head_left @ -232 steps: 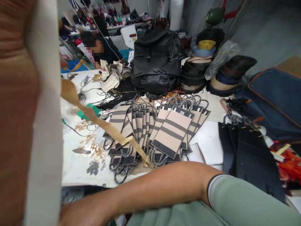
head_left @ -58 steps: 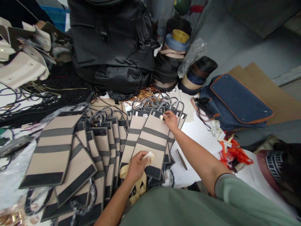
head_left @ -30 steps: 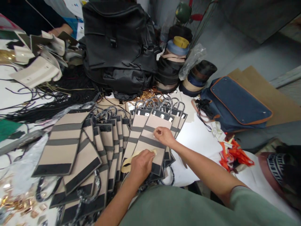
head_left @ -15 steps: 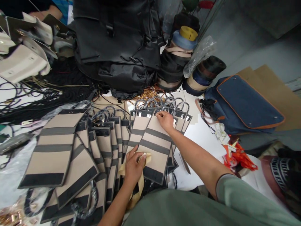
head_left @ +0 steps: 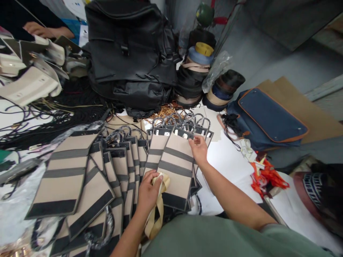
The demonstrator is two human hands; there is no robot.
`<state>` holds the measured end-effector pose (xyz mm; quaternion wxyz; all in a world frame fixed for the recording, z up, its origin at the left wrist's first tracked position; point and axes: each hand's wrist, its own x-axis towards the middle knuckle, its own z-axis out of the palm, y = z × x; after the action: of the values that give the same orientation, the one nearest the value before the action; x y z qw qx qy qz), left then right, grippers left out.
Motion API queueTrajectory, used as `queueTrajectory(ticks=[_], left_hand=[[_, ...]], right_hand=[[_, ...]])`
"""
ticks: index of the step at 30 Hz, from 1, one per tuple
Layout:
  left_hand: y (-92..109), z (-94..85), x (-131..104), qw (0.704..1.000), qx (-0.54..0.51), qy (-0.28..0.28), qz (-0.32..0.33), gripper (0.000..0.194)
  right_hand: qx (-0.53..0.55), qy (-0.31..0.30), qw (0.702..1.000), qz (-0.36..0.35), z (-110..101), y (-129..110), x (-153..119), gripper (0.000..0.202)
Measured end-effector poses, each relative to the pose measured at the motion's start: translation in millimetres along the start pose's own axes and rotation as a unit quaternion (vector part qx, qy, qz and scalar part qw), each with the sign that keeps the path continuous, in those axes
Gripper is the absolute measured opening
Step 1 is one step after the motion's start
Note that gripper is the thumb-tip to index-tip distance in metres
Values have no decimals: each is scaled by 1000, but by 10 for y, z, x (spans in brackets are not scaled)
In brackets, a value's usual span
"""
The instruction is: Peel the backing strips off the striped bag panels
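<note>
My left hand (head_left: 148, 191) is closed on a long cream-yellow strip of tape (head_left: 158, 210), which loops and hangs toward my shirt. Its fingers are by the left edge of a beige panel with dark grey bands (head_left: 177, 150). Two small pale patches (head_left: 184, 135) show on that panel's black top band. At the top right corner of the panel is my right hand (head_left: 199, 148), fingers curled together; whether they pinch anything is too small to tell. More banded panels with plastic-wrapped handles (head_left: 174, 119) lie fanned beneath and behind.
Overlapping panels (head_left: 60, 171) cover the left side. Behind stands a black backpack (head_left: 131, 60), with stacked webbing rolls (head_left: 199, 60) beside it. A navy bag (head_left: 273, 116) and orange scraps (head_left: 268, 176) are at right. Another person's hand (head_left: 40, 30) shows far left.
My right hand has moved right and slightly down, off the middle of the panel's top band, uncovering the pale patches. My left hand still holds the tape. The view has shifted slightly.
</note>
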<state>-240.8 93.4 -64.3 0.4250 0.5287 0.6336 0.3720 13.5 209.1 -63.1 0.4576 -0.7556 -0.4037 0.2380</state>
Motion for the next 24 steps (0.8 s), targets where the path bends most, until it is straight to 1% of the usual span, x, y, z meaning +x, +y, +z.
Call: queueTrajectory(ticks=[1,2,4,5,7,9,11,12,13,14,16,19,22,23,24], left_hand=[[71,-15,-36,1000,0,0,17,24],[144,-21,-80,999,4,-3,34,23],[294,-12,-179,997,27,-13,68,21],[368,-1,-231,996,41,-19,82,20],[503,22,-328,992,59,-34,105,19],[615,36,-413,990,63,-44,117,18],[691,44,-487,990,53,-61,114,19],[714,50,-521,990,43,-75,107,19],[726,59,-553,991,32,-90,96,20],[729,71,-585,991,18,-104,84,21],[711,99,-649,991,-21,-119,55,22],[658,128,-746,989,-89,-120,-11,26],[606,118,-818,980,-121,-129,-87,35],[592,110,-829,979,-122,-129,-102,37],[578,103,-834,979,-121,-126,-109,38]], right_hand=[[-6,10,999,43,-142,96,-156,54],[-6,-1,996,92,-260,184,-304,56],[21,-55,985,164,-407,299,-537,57],[48,-75,979,181,-440,316,-612,57],[125,-78,968,205,-471,271,-676,59],[222,-87,940,244,-532,160,-665,58],[306,-144,905,258,-681,35,-643,52],[332,-177,893,248,-793,-22,-640,47],[346,-200,887,231,-927,-72,-644,44],[352,-211,887,213,-1078,-115,-652,41],[348,-211,895,183,-1422,-176,-659,40],[309,-196,917,156,-1991,-181,-603,45],[235,-155,949,145,-2568,-85,-466,50],[197,-131,962,134,-2747,-43,-411,51],[145,-95,979,108,-2913,-4,-353,50]])
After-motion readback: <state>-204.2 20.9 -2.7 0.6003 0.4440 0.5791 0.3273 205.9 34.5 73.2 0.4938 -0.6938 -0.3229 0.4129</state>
